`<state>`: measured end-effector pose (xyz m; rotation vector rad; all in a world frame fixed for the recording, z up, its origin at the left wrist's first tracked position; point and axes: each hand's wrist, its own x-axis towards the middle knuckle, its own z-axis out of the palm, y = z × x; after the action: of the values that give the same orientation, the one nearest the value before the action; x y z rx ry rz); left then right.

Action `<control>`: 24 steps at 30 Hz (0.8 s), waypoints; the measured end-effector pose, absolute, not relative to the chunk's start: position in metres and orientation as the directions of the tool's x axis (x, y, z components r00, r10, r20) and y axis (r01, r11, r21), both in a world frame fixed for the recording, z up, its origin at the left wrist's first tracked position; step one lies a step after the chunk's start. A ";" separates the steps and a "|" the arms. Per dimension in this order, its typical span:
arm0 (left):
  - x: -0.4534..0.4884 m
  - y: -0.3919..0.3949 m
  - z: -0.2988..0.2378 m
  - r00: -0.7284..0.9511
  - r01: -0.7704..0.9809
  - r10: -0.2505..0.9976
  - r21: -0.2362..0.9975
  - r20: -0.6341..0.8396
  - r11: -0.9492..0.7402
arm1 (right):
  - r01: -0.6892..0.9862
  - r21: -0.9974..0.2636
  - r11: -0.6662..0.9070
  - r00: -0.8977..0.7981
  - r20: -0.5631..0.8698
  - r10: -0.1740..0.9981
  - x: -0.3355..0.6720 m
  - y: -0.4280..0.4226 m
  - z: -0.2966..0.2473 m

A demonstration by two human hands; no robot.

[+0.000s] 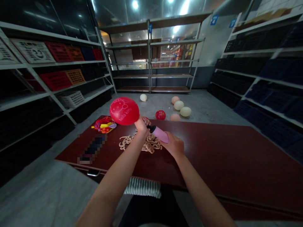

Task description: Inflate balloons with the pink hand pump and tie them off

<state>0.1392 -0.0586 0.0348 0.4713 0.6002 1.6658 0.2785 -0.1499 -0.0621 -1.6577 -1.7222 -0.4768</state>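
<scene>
A red balloon printed with "hello kitty" is inflated and sits at the left end of a balloon pump. My left hand is closed around the balloon's neck by the pump's black end. In my right hand is the pink body of the balloon pump, held at a slant over the table. Below the hands lies a heap of long tan uninflated balloons. A bag of colourful flat balloons rests at the table's far left, beyond a blurred-out dark object.
The dark red table has a drawer handle at its front left. Inflated balloons lie on the floor behind it, including a red one and a white one. Shelves with crates flank both sides; a metal rack stands behind.
</scene>
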 end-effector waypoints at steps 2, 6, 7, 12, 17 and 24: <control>0.126 -0.059 0.032 -0.201 -0.788 0.977 0.605 -0.076 -0.115 | 0.982 -0.128 0.142 -0.011 0.702 0.712 0.276 -0.150 -0.064; 0.095 -0.062 0.030 -0.261 -0.804 0.955 0.579 -0.142 -0.134 | 0.985 -0.013 0.170 -0.112 0.701 0.704 0.272 -0.150 -0.064; 0.086 -0.062 0.030 -0.272 -0.806 0.951 0.574 -0.148 -0.141 | 0.984 0.006 0.177 -0.131 0.697 0.705 0.271 -0.151 -0.064; 0.037 -0.061 0.034 -0.315 -0.810 0.931 0.564 -0.186 -0.162 | 0.972 0.078 0.222 -0.219 0.646 0.731 0.268 -0.152 -0.062; -0.008 -0.061 0.049 -0.330 -0.818 0.928 0.544 -0.172 -0.190 | 0.963 0.083 0.256 -0.250 0.626 0.739 0.266 -0.151 -0.060; -0.001 -0.072 0.084 -0.310 -0.771 0.950 0.574 0.038 -0.275 | 0.962 -0.076 0.261 -0.153 0.640 0.753 0.269 -0.149 -0.065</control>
<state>-0.0006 -0.0721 0.0841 0.4522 0.5505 1.8308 0.2687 -0.1494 -0.0651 -1.5473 -1.9659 -0.4767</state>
